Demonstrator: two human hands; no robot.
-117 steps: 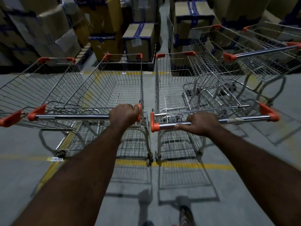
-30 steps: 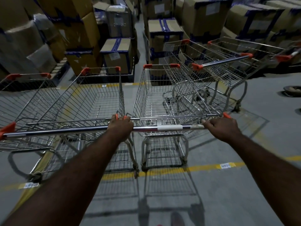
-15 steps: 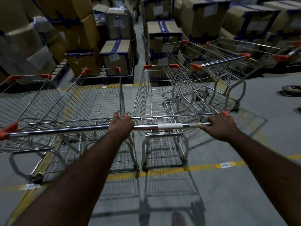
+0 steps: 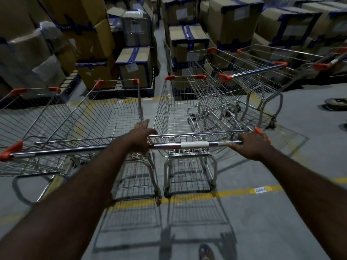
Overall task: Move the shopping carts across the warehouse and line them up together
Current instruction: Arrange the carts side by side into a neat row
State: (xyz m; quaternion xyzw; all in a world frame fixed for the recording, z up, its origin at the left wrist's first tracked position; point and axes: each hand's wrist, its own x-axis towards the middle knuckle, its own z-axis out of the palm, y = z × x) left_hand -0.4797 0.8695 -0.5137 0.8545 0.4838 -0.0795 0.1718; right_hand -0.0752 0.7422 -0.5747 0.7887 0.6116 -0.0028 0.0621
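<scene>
Two wire carts side by side on the floor (image 4: 281, 231), rear wheels near a yellow line (image 4: 234, 193). Both chrome mesh, orange plastic corner caps, chrome handlebars with orange ends. Left cart (image 4: 105, 117) and right cart (image 4: 180, 113) baskets empty; right cart's bar has a white tape band. Left hand (image 4: 139, 138) sits where the two handlebars meet, fingers spread and lifted, so likely resting rather than gripping, hard to tell. Right hand (image 4: 250, 145) wrapped tight around the right end of the right cart's bar. Third cart (image 4: 28, 119) at far left, more carts (image 4: 244, 81) parked right, angled. Stacked boxes (image 4: 135, 66) behind.
</scene>
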